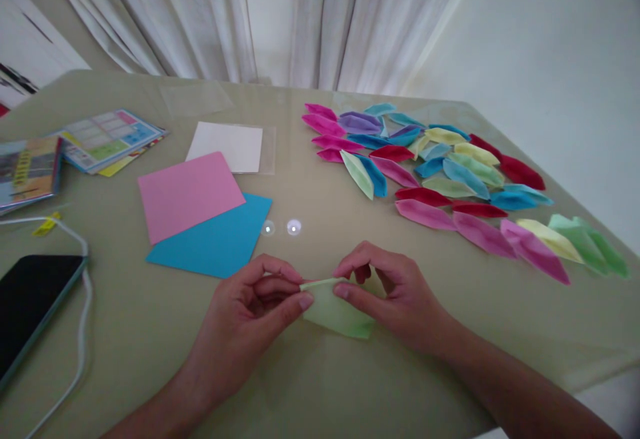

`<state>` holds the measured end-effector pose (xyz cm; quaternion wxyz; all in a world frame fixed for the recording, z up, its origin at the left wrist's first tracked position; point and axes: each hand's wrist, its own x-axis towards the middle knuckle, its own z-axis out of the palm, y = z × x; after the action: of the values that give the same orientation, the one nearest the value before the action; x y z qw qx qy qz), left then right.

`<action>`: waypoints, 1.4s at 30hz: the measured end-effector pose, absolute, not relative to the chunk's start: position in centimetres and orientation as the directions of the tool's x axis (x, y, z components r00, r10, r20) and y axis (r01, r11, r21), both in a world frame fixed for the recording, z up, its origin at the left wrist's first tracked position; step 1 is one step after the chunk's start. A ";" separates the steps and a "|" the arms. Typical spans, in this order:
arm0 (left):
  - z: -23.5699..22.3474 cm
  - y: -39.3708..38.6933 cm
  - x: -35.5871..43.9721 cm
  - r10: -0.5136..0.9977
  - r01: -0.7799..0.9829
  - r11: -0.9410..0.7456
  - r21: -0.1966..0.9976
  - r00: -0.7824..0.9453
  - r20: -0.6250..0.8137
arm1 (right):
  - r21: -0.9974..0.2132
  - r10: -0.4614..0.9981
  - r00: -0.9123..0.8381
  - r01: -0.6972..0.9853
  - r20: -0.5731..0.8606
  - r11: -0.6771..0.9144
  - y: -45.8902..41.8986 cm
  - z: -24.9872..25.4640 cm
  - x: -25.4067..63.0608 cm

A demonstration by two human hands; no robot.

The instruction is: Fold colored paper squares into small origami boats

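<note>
A light green folded paper [336,311] lies near the table's front edge, held by both hands. My left hand [250,312] pinches its left upper edge between thumb and fingers. My right hand [390,292] pinches the same edge from the right, fingers curled over the paper. Both hands are closed on the paper, their fingertips almost touching.
Several folded paper pieces [450,179] in pink, blue, green, yellow, red and purple lie at the right. A pink sheet [187,192], blue sheet [220,242] and white sheet [227,146] lie left of centre. A dark tablet [30,306], white cable [83,306] and booklets [105,139] occupy the left.
</note>
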<state>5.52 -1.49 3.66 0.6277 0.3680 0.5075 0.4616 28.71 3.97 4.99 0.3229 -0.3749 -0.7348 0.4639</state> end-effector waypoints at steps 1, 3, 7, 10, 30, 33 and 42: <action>3.7 -1.5 5.5 0.955 -0.211 0.296 0.932 0.057 -0.291 | -0.930 0.851 -0.511 0.241 0.123 0.280 3.9 5.0 28.7; 3.7 -1.4 5.5 0.959 -0.196 0.284 0.939 0.059 -0.278 | -0.939 0.851 -0.513 0.222 0.115 0.262 3.8 4.9 28.7; 3.6 -1.2 5.3 0.954 -0.157 0.301 0.941 0.045 -0.298 | -0.954 0.859 -0.504 0.207 0.087 0.218 3.7 4.8 28.7; 3.4 -1.1 5.3 0.944 -0.159 0.330 0.931 0.042 -0.328 | -0.955 0.861 -0.500 0.202 0.089 0.216 3.7 4.8 28.8; 3.9 -1.0 5.3 0.963 -0.079 0.258 0.963 -0.056 -0.262 | -0.945 0.841 -0.535 0.311 -0.082 0.106 4.0 5.5 28.6; 3.5 -1.0 5.2 0.953 -0.105 0.297 0.949 -0.028 -0.301 | -0.952 0.862 -0.489 0.305 -0.135 0.024 4.1 5.3 28.8; 3.7 -0.6 4.9 0.948 -0.067 0.257 0.964 -0.174 -0.265 | -0.989 0.906 -0.403 0.115 -0.132 -0.093 4.7 4.1 28.9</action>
<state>4.94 -0.56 3.69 0.5247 0.3708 0.5942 0.4839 28.87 4.72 4.13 0.3308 -0.4349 -0.5867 0.5977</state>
